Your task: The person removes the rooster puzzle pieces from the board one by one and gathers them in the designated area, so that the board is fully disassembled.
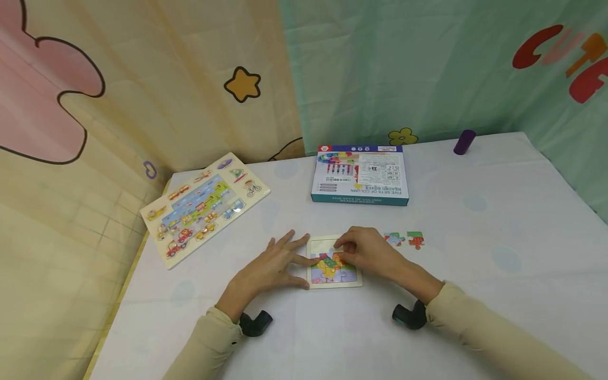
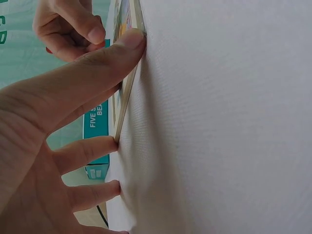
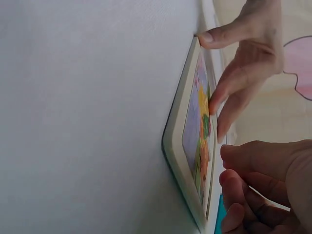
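Observation:
A small jigsaw puzzle (image 1: pixel 332 275) in a pale frame lies on the table, its lower part filled with colourful pieces and its upper strip bare. My left hand (image 1: pixel 273 266) has its fingers spread, with the thumb and a fingertip touching the frame's left edge. Over the upper right of the puzzle, my right hand (image 1: pixel 370 252) pinches with curled fingers. A bit of red shows at those fingers in the left wrist view; the puzzle piece is mostly hidden. Two loose pieces, a bluish one (image 1: pixel 393 239) and a red-green one (image 1: pixel 415 240), lie right of the right hand.
A wooden vehicle puzzle board (image 1: pixel 199 211) lies at the back left. Behind the small puzzle sits a flat teal-edged box (image 1: pixel 359 177). A purple cylinder (image 1: pixel 464 142) stands near the far right edge, before a printed curtain.

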A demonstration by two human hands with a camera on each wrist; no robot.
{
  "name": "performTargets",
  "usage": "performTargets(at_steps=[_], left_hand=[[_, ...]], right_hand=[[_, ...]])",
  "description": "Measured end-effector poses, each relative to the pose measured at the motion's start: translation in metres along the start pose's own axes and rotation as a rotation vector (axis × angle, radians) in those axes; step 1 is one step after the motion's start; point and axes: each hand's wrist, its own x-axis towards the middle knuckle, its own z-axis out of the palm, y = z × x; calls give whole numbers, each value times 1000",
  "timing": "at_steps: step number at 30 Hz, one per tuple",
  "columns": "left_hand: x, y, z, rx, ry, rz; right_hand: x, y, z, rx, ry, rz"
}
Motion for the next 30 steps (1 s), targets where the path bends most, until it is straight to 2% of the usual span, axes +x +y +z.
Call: performTargets(at_steps=[7, 16, 21, 26, 30], left_hand=[[1, 1, 1, 16, 8, 15], [2, 0, 1, 18, 11, 23], [0, -1, -5, -20, -21, 27], [1, -2, -8, -67, -20, 2], [4, -1, -2, -11, 24, -40]], right_hand=[[7, -14, 14, 19, -70, -7], [9, -17, 22, 28, -55, 33], [12, -23, 22, 30, -52, 80], [11, -25, 23, 36, -53, 105], [10, -25, 24, 35, -44, 102]])
